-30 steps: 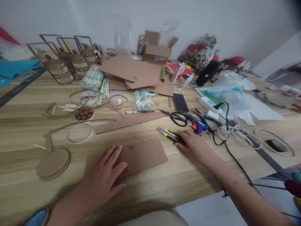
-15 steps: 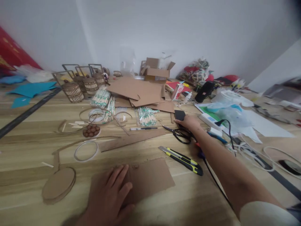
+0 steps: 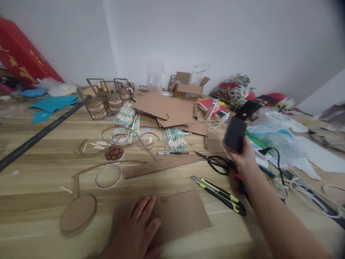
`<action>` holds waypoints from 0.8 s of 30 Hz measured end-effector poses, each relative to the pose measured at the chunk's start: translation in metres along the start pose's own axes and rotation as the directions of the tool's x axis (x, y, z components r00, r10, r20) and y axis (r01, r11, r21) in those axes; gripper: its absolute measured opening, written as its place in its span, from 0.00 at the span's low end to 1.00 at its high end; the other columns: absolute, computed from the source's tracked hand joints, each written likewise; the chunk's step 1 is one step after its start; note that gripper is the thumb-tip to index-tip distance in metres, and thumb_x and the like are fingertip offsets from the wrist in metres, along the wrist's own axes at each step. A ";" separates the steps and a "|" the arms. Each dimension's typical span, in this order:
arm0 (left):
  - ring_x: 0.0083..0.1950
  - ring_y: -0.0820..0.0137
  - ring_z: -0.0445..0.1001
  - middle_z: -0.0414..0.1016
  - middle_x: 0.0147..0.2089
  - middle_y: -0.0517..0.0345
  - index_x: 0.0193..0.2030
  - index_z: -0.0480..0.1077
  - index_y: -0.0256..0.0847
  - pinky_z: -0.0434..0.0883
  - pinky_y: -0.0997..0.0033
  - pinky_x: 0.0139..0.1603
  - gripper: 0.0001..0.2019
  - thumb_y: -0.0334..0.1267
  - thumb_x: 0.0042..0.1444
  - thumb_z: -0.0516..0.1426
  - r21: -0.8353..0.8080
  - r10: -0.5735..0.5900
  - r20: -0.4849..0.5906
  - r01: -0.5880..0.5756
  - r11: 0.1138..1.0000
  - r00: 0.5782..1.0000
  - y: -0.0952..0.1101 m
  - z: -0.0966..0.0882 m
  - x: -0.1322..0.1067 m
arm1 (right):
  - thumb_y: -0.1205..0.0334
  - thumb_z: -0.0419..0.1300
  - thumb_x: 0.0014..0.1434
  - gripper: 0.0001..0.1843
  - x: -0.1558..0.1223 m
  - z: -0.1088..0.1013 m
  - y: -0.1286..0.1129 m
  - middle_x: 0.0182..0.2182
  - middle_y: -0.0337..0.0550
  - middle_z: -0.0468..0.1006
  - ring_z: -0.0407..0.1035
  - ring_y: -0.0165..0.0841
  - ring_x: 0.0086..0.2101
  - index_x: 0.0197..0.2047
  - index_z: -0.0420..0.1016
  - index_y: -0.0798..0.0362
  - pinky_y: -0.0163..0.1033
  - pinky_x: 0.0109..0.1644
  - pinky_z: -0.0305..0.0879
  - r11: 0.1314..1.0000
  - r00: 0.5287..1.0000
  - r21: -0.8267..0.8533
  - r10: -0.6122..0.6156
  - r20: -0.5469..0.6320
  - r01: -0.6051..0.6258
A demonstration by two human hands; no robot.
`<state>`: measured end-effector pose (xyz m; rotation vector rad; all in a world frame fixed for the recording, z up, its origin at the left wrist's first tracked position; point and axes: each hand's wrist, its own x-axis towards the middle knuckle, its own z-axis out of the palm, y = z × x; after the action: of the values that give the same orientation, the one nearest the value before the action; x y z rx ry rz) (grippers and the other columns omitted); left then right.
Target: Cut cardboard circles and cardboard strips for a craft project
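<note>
My right hand is closed around a black phone and holds it up above the table, screen dark. Just below it lie black scissors and a yellow-and-black utility knife. My left hand rests flat, fingers spread, on a rectangular piece of brown cardboard at the near edge of the wooden table. A round cardboard disc lies to the left of that hand.
Stacked cardboard sheets, an open box, packets of sticks, small woven baskets, a pen, a white ring, a dish of brown beads. Plastic bags and cables crowd the right.
My right hand left the utility knife, reached to the phone by the scissors, closed on it and lifted it. The left hand stayed on the cardboard. The view tilted up.
</note>
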<state>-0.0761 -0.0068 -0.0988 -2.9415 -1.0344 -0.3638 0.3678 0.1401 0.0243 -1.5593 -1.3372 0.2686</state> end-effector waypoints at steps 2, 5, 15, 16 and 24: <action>0.70 0.43 0.62 0.57 0.76 0.40 0.50 0.74 0.45 0.67 0.39 0.64 0.22 0.51 0.50 0.67 0.006 0.018 -0.017 -0.018 1.000 1.000 -0.003 0.007 -0.002 | 0.43 0.37 0.72 0.33 -0.003 -0.002 -0.001 0.37 0.51 0.82 0.78 0.45 0.42 0.45 0.80 0.48 0.52 0.42 0.73 0.996 0.999 0.078 -0.032 0.014 0.031; 0.70 0.43 0.62 0.59 0.75 0.41 0.49 0.74 0.46 0.67 0.41 0.64 0.23 0.53 0.50 0.67 0.022 0.035 -0.057 -0.033 0.999 0.998 -0.004 0.011 -0.002 | 0.40 0.33 0.70 0.38 -0.003 0.001 -0.002 0.45 0.57 0.82 0.76 0.48 0.49 0.48 0.80 0.50 0.55 0.48 0.71 0.927 0.989 0.347 0.124 0.077 -0.143; 0.66 0.52 0.66 0.71 0.68 0.48 0.43 0.73 0.47 0.67 0.52 0.63 0.19 0.60 0.56 0.63 0.209 0.015 -0.169 0.021 0.978 0.985 0.006 -0.007 0.007 | 0.44 0.47 0.65 0.24 0.018 0.023 0.022 0.42 0.47 0.84 0.78 0.42 0.42 0.48 0.78 0.48 0.52 0.50 0.74 0.483 0.896 0.763 0.334 0.293 -0.430; 0.65 0.54 0.67 0.72 0.66 0.50 0.42 0.72 0.47 0.67 0.54 0.62 0.17 0.57 0.57 0.63 0.231 0.044 -0.207 0.005 0.973 0.977 0.003 -0.001 0.007 | 0.44 0.48 0.64 0.24 0.022 0.025 0.025 0.40 0.47 0.85 0.78 0.42 0.40 0.47 0.78 0.49 0.51 0.48 0.75 0.444 0.888 0.780 0.343 0.307 -0.441; 0.56 0.65 0.74 0.79 0.58 0.61 0.49 0.73 0.52 0.67 0.67 0.58 0.09 0.41 0.65 0.56 0.337 0.142 -0.401 0.001 0.942 0.905 -0.015 0.013 0.014 | 0.49 0.48 0.67 0.22 0.043 0.037 0.044 0.36 0.52 0.85 0.80 0.46 0.34 0.49 0.76 0.53 0.53 0.37 0.77 0.290 0.781 0.746 0.414 0.468 -0.600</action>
<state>-0.0725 0.0147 -0.1099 -2.4395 -0.8288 -0.7077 0.3836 0.2016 -0.0084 -0.9687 -0.5187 1.3439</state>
